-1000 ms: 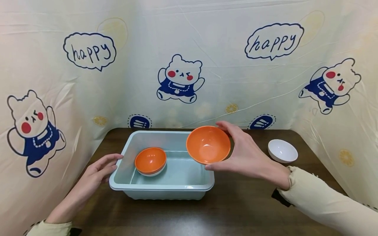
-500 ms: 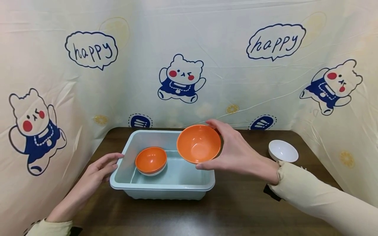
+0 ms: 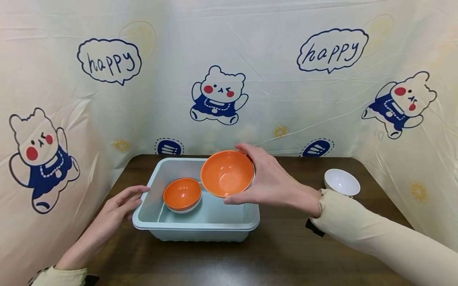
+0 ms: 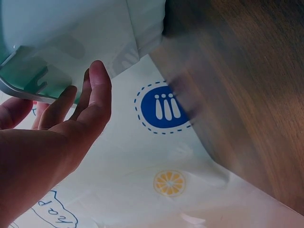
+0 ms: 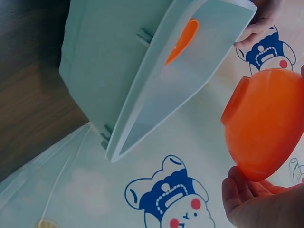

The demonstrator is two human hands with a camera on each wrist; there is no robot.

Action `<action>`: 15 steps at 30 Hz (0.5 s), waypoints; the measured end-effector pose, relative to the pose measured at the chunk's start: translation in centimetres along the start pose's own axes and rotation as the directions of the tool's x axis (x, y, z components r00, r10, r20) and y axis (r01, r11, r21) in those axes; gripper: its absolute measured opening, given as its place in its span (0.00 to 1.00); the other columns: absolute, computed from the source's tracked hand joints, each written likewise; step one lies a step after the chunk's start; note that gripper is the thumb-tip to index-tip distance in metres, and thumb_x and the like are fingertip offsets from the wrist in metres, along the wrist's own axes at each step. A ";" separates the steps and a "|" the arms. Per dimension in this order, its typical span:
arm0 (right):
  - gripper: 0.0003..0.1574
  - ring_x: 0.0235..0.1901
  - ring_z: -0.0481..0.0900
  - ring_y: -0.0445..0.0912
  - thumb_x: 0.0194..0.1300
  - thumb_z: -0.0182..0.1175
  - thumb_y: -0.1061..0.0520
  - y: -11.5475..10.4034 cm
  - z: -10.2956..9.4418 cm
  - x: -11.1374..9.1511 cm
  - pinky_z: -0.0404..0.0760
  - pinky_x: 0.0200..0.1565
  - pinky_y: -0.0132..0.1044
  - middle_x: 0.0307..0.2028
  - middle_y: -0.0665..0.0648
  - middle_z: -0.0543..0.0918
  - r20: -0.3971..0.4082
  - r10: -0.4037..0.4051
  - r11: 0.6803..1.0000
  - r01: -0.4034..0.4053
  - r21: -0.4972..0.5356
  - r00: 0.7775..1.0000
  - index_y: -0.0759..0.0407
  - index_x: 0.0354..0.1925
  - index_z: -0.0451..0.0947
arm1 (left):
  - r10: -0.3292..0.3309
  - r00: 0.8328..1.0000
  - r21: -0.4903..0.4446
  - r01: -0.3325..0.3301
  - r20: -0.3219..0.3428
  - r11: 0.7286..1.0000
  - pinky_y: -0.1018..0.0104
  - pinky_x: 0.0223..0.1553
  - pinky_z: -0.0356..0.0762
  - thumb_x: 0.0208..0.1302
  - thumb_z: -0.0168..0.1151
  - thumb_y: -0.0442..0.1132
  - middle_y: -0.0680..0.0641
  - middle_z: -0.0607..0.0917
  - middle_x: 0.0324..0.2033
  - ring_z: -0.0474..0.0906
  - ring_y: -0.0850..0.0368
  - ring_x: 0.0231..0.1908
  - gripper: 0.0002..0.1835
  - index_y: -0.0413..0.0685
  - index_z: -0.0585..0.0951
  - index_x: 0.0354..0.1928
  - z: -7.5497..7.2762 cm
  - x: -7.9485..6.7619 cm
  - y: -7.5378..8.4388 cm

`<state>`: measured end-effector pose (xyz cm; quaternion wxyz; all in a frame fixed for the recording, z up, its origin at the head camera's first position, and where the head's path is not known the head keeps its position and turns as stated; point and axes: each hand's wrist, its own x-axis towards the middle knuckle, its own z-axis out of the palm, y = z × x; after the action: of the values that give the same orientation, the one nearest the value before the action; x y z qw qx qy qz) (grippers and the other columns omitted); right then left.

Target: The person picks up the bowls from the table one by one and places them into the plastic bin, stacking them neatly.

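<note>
In the head view my right hand (image 3: 268, 178) holds an orange bowl (image 3: 227, 173) by its rim, thumb at the near side and fingers at the far side. The bowl hangs above the right part of a pale blue plastic basin (image 3: 200, 227), its inside tilted towards me. Within the basin, at the left, another orange bowl (image 3: 182, 194) sits on a white bowl (image 3: 183, 211). The fingertips of my left hand (image 3: 116, 210) touch the basin's left rim. From the right wrist, the held bowl (image 5: 266, 123) shows its outer side and foot.
A white bowl (image 3: 342, 182) stands on the brown table (image 3: 286, 246) at the right, partly behind my right sleeve. Printed cloth (image 3: 272, 99) hangs behind the table and on both sides.
My right hand has carried the orange bowl leftward, from over the basin's right edge to further over its inside. My left hand and the basin stay in place.
</note>
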<state>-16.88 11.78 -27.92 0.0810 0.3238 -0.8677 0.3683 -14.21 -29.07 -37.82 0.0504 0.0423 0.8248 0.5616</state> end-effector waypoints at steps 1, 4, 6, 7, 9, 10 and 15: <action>0.68 0.58 0.74 0.44 0.41 0.86 0.36 0.0 0.1 0.1 0.83 0.49 0.42 0.61 0.49 0.77 0.003 -0.002 1.000 0.002 0.004 1.000 0.54 0.74 0.65 | 0.002 1.000 -0.001 -0.002 -0.001 1.000 0.62 0.45 0.83 0.85 0.50 0.42 0.31 0.68 0.73 0.76 0.73 0.51 0.23 0.39 0.69 0.73 0.0 0.0 0.0; 0.67 0.57 0.74 0.44 0.42 0.86 0.36 -0.2 0.5 0.5 0.84 0.48 0.43 0.61 0.49 0.77 0.016 -0.010 1.000 0.010 0.020 1.000 0.54 0.73 0.66 | -0.003 1.000 0.002 0.003 -0.001 1.000 0.62 0.46 0.83 0.84 0.51 0.43 0.32 0.68 0.73 0.75 0.75 0.52 0.23 0.39 0.69 0.73 0.0 0.0 -0.1; 0.67 0.57 0.73 0.43 0.42 0.86 0.36 -0.4 0.8 0.7 0.84 0.48 0.41 0.60 0.48 0.77 0.024 -0.011 1.000 0.010 0.028 1.000 0.54 0.73 0.65 | -0.009 1.000 0.004 0.009 0.002 1.000 0.62 0.46 0.83 0.84 0.51 0.44 0.32 0.67 0.74 0.75 0.76 0.52 0.24 0.39 0.69 0.73 0.0 0.0 -0.1; 0.66 0.57 0.73 0.43 0.42 0.86 0.36 -0.4 0.9 0.8 0.84 0.47 0.41 0.60 0.48 0.77 0.026 -0.012 0.999 0.011 0.032 1.000 0.54 0.73 0.66 | -0.013 1.000 0.005 0.013 0.003 1.000 0.62 0.46 0.83 0.84 0.51 0.44 0.32 0.67 0.74 0.74 0.76 0.53 0.24 0.40 0.69 0.73 0.0 -0.1 -0.1; 0.66 0.57 0.73 0.42 0.43 0.85 0.36 -0.5 1.1 1.1 0.85 0.47 0.40 0.59 0.47 0.77 0.030 -0.012 0.999 0.011 0.036 0.999 0.54 0.73 0.66 | -0.018 1.000 0.006 0.018 0.004 1.000 0.62 0.46 0.83 0.84 0.51 0.44 0.32 0.66 0.74 0.74 0.76 0.53 0.24 0.40 0.69 0.73 0.0 -0.1 -0.1; 0.66 0.57 0.73 0.42 0.43 0.85 0.37 -0.6 1.2 1.2 0.85 0.47 0.39 0.59 0.47 0.77 0.029 -0.012 0.999 0.011 0.036 1.000 0.54 0.73 0.66 | -0.019 1.000 0.006 0.019 0.004 1.000 0.62 0.47 0.83 0.84 0.51 0.44 0.32 0.66 0.74 0.74 0.76 0.53 0.24 0.40 0.69 0.73 0.0 -0.1 -0.1; 0.66 0.57 0.74 0.42 0.43 0.85 0.37 -0.7 1.6 1.9 0.85 0.46 0.39 0.59 0.48 0.77 0.031 -0.015 0.999 0.013 0.047 0.999 0.55 0.73 0.66 | -0.023 1.000 0.012 0.023 0.000 1.000 0.62 0.46 0.83 0.84 0.50 0.43 0.32 0.67 0.74 0.75 0.74 0.52 0.24 0.40 0.69 0.74 -0.1 0.0 -0.1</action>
<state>-17.74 9.37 -27.98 0.0623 0.3374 -0.8578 0.3827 -14.20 -29.16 -37.84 0.0567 0.0329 0.8285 0.5562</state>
